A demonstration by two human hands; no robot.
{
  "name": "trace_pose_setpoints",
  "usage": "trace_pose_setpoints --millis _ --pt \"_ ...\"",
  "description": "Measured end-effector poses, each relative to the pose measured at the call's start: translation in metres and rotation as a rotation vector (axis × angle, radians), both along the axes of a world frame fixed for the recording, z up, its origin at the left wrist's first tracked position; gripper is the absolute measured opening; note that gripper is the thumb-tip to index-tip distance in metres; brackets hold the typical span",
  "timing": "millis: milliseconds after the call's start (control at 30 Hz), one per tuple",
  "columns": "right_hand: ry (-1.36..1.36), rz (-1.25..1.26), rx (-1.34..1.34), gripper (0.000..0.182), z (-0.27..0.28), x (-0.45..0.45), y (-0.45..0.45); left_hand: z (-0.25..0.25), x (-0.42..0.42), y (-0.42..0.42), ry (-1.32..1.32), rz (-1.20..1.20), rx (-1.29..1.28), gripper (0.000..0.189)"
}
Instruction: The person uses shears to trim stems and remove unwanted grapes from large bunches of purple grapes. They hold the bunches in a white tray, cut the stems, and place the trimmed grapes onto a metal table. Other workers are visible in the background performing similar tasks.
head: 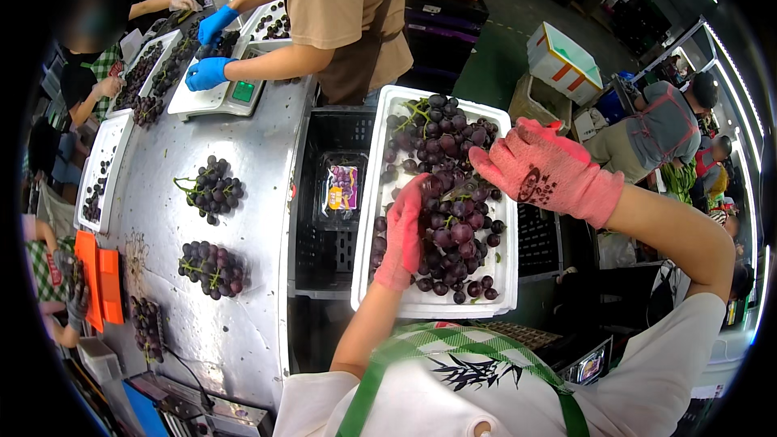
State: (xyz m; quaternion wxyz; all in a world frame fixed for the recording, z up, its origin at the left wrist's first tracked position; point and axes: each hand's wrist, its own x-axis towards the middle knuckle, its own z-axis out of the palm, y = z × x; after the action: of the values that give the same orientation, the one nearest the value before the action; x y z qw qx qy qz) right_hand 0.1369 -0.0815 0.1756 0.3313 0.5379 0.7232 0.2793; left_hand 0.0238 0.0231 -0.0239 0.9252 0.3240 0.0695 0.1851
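Note:
A white foam box [440, 308] of dark purple grapes lies before me, with some bunches on green stems and some loose berries. My left hand [403, 233], in a pink glove, curls around the left side of a grape bunch [455, 224] in the box. A clear, shiny plastic edge shows among the berries there; its full shape is hidden. Over the box's right side is my right hand [543, 170], in a matching glove with black print. Its fingers are bent, with the tips close to the grapes, and I cannot tell whether they pinch anything.
Left of the box, a black crate [328, 255] holds a labelled clear plastic grape pack [341, 188]. Grape bunches [212, 270] lie on the metal table [261, 206]. A blue-gloved co-worker handles grapes at a scale [243, 94]. More people work at left and right.

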Motion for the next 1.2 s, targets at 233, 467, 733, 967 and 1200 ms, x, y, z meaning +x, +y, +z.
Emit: trace_pose_setpoints --millis 233,467,733,967,1200 --pt "0.115 -0.155 -0.061 0.035 -0.001 -0.011 -0.005 -0.008 0.001 0.002 0.001 0.04 0.19 0.056" --pt "0.016 -0.324 -0.055 0.036 0.003 -0.014 -0.005 0.002 0.0 0.002 -0.018 -0.046 -0.049 0.051" --pt "-0.129 -0.37 -0.068 0.035 -0.001 -0.024 -0.003 -0.002 0.002 -0.002 0.047 0.016 -0.042 0.046" --pt "-0.348 -0.179 -0.153 0.024 0.01 -0.043 0.009 -0.003 0.002 -0.003 0.139 0.074 0.012 0.037" --pt "-0.526 -0.161 -0.285 0.019 0.003 -0.05 0.02 -0.008 0.005 -0.004 0.141 0.104 0.036 0.031"
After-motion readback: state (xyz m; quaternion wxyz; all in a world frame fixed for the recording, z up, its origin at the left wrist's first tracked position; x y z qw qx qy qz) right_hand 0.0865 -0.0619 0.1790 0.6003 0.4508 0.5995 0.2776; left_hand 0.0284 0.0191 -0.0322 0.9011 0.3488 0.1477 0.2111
